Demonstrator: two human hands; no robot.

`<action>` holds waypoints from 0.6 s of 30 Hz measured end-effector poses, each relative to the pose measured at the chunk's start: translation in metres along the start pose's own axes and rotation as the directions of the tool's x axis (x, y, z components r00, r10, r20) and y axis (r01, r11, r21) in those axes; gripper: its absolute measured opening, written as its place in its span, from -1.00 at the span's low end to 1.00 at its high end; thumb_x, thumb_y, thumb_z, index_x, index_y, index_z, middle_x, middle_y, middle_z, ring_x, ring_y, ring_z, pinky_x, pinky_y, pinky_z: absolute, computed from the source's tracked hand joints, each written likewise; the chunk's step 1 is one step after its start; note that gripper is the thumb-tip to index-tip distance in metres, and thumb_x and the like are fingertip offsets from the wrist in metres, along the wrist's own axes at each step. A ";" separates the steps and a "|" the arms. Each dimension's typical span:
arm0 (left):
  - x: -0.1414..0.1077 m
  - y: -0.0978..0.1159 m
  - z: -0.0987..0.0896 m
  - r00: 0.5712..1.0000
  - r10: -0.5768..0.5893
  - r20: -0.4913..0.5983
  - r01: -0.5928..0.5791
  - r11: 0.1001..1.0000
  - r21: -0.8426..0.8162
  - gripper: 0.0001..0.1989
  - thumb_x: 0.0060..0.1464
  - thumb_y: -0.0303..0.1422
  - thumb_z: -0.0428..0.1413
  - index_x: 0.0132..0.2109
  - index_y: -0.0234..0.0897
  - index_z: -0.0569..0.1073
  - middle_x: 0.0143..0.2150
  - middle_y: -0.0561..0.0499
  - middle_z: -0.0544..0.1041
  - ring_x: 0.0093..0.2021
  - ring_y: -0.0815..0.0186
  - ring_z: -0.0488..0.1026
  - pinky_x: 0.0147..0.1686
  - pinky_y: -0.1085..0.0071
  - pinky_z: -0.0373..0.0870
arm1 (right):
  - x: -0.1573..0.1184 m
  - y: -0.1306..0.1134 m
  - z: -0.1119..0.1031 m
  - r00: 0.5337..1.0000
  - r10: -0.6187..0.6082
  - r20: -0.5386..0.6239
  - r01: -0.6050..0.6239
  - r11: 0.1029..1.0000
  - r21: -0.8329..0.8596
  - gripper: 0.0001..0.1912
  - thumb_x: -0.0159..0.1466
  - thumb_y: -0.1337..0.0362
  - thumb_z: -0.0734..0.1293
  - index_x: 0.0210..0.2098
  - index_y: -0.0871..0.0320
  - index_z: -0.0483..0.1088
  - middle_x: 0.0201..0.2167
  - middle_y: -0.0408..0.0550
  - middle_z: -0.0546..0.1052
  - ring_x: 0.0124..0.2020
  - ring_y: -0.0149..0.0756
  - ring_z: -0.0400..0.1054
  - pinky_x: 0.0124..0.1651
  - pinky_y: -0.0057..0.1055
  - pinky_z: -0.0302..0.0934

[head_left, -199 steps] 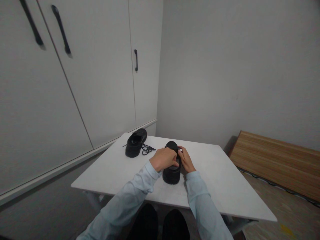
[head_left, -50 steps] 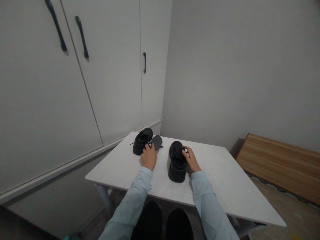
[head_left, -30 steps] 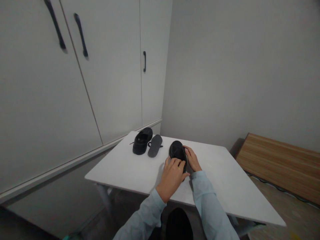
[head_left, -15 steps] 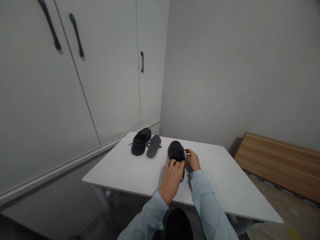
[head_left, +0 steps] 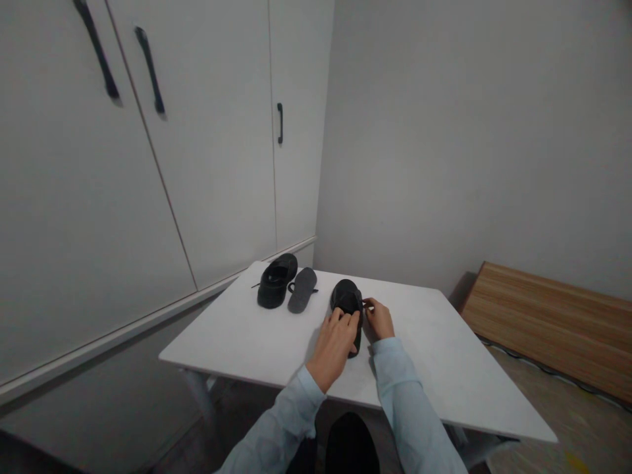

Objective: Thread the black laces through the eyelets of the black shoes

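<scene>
A black shoe (head_left: pixel 344 289) lies on the white table with its toe pointing away from me. Across its opening rests my left hand (head_left: pixel 336 339), the fingers curled over and gripping the tongue area. My right hand (head_left: pixel 378 320) is closed in a pinch close by the shoe's right side, and a thin dark strand like a shoelace shows at its fingertips. Part of the shoe's opening and heel is hidden under my left hand.
Farther left stand another black shoe (head_left: pixel 274 286) and a grey insole (head_left: pixel 302 291) with a dark lace behind it. The white table (head_left: pixel 247 342) stands near white cabinets (head_left: pixel 222 164). A wooden board (head_left: pixel 548 322) is to the right.
My left fingers have shifted slightly forward over the shoe's opening. My right fingers have drawn together beside the shoe. The view has moved a little.
</scene>
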State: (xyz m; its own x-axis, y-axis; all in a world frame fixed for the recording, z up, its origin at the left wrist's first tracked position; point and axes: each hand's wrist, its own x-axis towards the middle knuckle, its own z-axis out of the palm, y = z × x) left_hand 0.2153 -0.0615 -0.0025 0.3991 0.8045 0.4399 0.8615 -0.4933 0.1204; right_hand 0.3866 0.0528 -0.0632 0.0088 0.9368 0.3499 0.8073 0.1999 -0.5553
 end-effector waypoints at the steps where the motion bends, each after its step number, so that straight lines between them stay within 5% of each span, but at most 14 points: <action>1: 0.002 -0.001 -0.003 1.000 0.005 0.014 -0.004 1.000 -0.014 -0.41 -0.06 -0.48 0.21 0.13 -0.27 0.21 -0.08 -0.06 0.44 0.00 0.11 0.29 -0.14 0.25 0.32 | 0.000 0.000 0.000 1.000 0.000 -0.002 0.000 1.000 0.001 -0.69 0.16 0.43 0.20 -0.14 0.09 0.42 -0.25 -0.07 0.58 -0.32 -0.32 0.46 -0.15 -0.44 0.26; 9: 0.011 -0.011 -0.027 0.997 0.027 0.069 -0.022 0.997 -0.072 -0.50 -0.06 -0.46 0.22 0.05 -0.21 0.29 -0.07 -0.03 0.46 0.02 0.14 0.29 -0.14 0.29 0.32 | 0.000 0.002 0.003 1.000 0.010 -0.013 -0.010 1.000 0.010 -0.70 0.16 0.43 0.19 -0.15 0.10 0.43 -0.27 -0.07 0.59 -0.34 -0.35 0.45 -0.17 -0.45 0.26; 18: 0.020 -0.041 -0.042 0.998 0.022 -0.064 -0.022 1.000 -0.005 -0.43 -0.04 -0.53 0.20 0.13 -0.21 0.25 -0.04 -0.03 0.44 0.10 0.18 0.23 -0.04 0.32 0.33 | -0.003 -0.002 0.000 1.000 0.016 -0.020 -0.016 1.000 -0.021 -0.71 0.19 0.40 0.18 -0.15 0.12 0.43 -0.27 -0.05 0.58 -0.34 -0.33 0.44 -0.20 -0.44 0.23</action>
State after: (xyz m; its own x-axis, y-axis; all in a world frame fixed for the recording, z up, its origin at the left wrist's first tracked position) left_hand 0.1745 -0.0389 0.0384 0.3971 0.7707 0.4984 0.8509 -0.5127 0.1149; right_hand 0.3850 0.0500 -0.0637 0.0332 0.9339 0.3560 0.8193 0.1786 -0.5448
